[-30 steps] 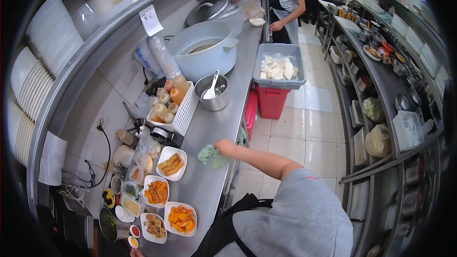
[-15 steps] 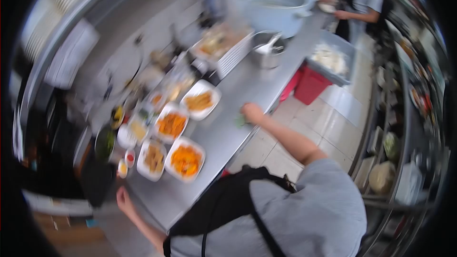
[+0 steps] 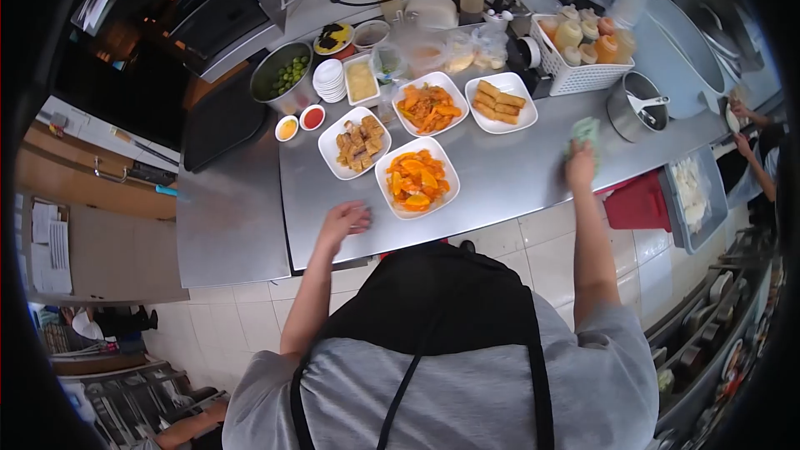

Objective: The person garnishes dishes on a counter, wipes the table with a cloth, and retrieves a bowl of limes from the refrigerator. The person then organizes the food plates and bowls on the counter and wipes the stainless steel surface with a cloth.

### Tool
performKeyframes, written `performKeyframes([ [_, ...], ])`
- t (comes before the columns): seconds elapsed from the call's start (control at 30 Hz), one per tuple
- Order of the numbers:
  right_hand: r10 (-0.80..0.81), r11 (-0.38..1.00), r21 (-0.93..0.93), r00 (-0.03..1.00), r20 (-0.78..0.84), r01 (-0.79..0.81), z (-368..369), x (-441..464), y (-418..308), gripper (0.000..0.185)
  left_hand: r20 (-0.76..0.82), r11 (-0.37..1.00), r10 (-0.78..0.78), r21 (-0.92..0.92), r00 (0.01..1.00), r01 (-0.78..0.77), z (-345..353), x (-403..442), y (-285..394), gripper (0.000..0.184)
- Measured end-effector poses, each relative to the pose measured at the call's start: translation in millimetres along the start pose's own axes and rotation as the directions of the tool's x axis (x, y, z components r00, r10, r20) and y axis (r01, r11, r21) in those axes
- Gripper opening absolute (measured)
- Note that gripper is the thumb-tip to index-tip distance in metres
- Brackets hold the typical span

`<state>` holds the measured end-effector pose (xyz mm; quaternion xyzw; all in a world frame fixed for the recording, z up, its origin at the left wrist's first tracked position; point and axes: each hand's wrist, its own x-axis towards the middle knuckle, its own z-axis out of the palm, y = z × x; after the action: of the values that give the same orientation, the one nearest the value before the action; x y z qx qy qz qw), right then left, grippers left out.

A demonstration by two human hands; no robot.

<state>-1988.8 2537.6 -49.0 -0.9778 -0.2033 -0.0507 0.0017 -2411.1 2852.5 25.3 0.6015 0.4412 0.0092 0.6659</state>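
On the right part of the steel counter (image 3: 517, 179), my right hand (image 3: 581, 168) presses down on a pale green cloth (image 3: 586, 131), its fingers closed over it. My left hand (image 3: 344, 223) hovers by the counter's front edge with nothing in it, fingers loosely bent and apart. Closest to it is a white dish of orange-sauced food with orange slices (image 3: 417, 179). Behind stand a dish of browned, cut pieces (image 3: 360, 147), a dish of orange-coated food (image 3: 432, 108) and a dish of fried rolls (image 3: 498, 103). Two small sauce cups, yellow (image 3: 287, 128) and red (image 3: 312, 117), sit left of the dishes.
A metal pot with a white-handled utensil (image 3: 637, 108) stands right of the cloth. Behind it is a white basket of sauce bottles (image 3: 587, 67). A pot of green items (image 3: 283, 79) is at the left. A grey tub (image 3: 696, 200) and another person (image 3: 754, 150) are at the right.
The view has swung round and become sharper. My right hand stays on the green cloth, now near the metal pot. My left hand has come from the counter's left part toward the orange-slice dish.
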Motion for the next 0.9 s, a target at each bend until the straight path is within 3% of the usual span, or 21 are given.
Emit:
performKeyframes([
  [0.03,-0.158,0.987,0.016,0.982,-0.099,0.160,17,-15,-19,0.047,-0.007,1.000,0.004,-0.003,1.000,-0.004,7,7,-3,0.032],
  [0.1,-0.342,0.929,0.107,0.932,-0.122,0.355,-2,-66,-80,0.041,-0.043,0.981,0.059,-0.183,0.997,-0.066,18,28,-14,0.037],
  [0.13,-0.467,0.831,0.272,0.874,-0.133,0.485,-1,-88,-101,0.039,-0.043,0.980,0.065,-0.188,0.997,-0.072,25,34,-14,0.037],
  [0.17,-0.583,0.737,0.274,0.786,-0.204,0.618,-15,-114,-121,0.036,-0.083,0.945,0.089,-0.309,0.993,-0.110,33,41,-11,0.037],
  [0.2,-0.670,0.658,0.298,0.718,-0.188,0.692,-12,-134,-134,0.034,-0.127,0.892,0.113,-0.424,0.986,-0.156,39,48,-7,0.038],
  [0.23,-0.713,0.537,0.459,0.671,-0.201,0.708,-18,-149,-139,0.032,-0.130,0.885,0.138,-0.429,0.982,-0.181,45,55,-4,0.038],
  [0.27,-0.774,0.456,0.538,0.615,-0.153,0.709,-48,-159,-140,0.032,-0.114,0.872,0.086,-0.471,0.990,-0.130,51,61,-4,0.038],
  [0.3,-0.805,0.426,0.593,0.585,-0.095,0.683,-50,-162,-135,0.028,-0.097,0.855,0.042,-0.512,0.994,-0.086,55,65,2,0.039],
  [0.37,-0.743,0.458,0.780,0.666,0.072,0.426,-84,-153,-118,0.019,-0.142,0.915,0.039,-0.393,0.989,-0.093,58,73,3,0.031],
  [0.4,-0.632,0.527,0.807,0.758,0.162,0.266,-91,-146,-104,0.018,-0.149,0.909,0.064,-0.399,0.987,-0.120,55,77,-1,0.031],
  [0.47,-0.395,0.393,0.918,0.894,0.212,-0.045,-87,-126,-69,0.020,-0.065,0.982,0.167,-0.083,0.984,-0.172,51,82,-6,0.026],
  [0.5,-0.270,0.330,0.930,0.927,0.259,-0.164,-83,-118,-50,0.023,-0.070,0.979,0.176,-0.090,0.982,-0.182,50,77,0,0.026],
  [0.53,-0.274,0.330,0.931,0.928,0.252,-0.155,-74,-112,-33,0.023,0.068,0.987,0.062,-0.154,0.996,-0.051,50,65,9,0.029],
  [0.57,-0.268,-0.170,0.898,0.896,0.353,-0.405,-61,-104,-18,0.027,0.211,0.976,-0.044,-0.198,0.976,0.087,51,59,16,0.034],
  [0.6,-0.319,-0.614,0.583,0.843,0.434,-0.532,-55,-99,-11,0.030,0.208,0.976,-0.035,-0.203,0.977,0.078,52,59,17,0.034],
  [0.67,-0.309,-0.642,0.548,0.835,0.455,-0.536,-60,-99,-16,0.034,0.355,0.925,-0.096,-0.312,0.930,0.215,57,57,13,0.036],
  [0.8,-0.304,-0.691,0.514,0.849,0.433,-0.509,-69,-101,-49,0.039,0.415,0.903,-0.004,-0.390,0.910,0.182,72,58,14,0.037],
  [0.9,-0.355,-0.731,0.461,0.857,0.373,-0.503,-77,-92,-95,0.041,0.494,0.880,0.077,-0.441,0.866,0.174,92,30,54,0.037],
])
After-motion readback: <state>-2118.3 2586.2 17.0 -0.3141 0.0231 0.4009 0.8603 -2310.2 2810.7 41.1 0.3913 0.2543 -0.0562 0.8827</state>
